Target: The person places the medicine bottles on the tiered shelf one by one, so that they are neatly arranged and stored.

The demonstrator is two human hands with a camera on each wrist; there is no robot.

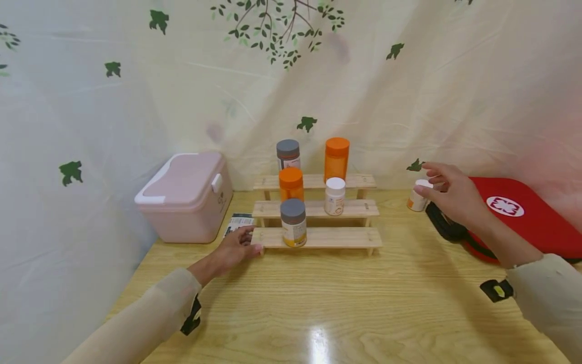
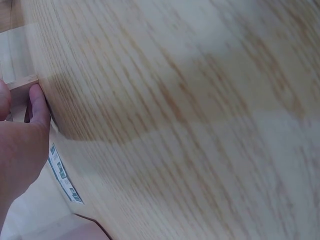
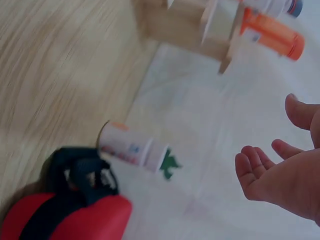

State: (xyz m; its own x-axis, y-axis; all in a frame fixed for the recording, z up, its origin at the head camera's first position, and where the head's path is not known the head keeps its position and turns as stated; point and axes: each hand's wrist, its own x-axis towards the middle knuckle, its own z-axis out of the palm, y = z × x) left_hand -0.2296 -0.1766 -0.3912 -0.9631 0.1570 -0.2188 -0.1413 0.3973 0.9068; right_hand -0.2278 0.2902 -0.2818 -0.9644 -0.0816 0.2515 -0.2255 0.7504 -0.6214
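Note:
My left hand (image 1: 235,247) grips the left end of the lowest step of a three-step wooden rack (image 1: 336,237); the left wrist view shows its fingers at the wooden end piece (image 2: 22,82). My right hand (image 1: 454,194) is raised at the right, thumb and fingers spread with nothing between them. A white pill bottle (image 1: 416,198) with an orange label stands on the table close by, apart from the fingers in the right wrist view. On the rack stand grey-lidded bottles (image 1: 293,225), orange bottles (image 1: 337,159) and a white bottle (image 1: 335,196).
A red first-aid bag (image 1: 523,222) with a black handle (image 1: 447,227) lies right of the white bottle. At the left sits a pink lidded box (image 1: 186,202). A printed packet (image 1: 238,221) lies between box and rack. A leaf-patterned curtain (image 1: 182,101) hangs behind the table.

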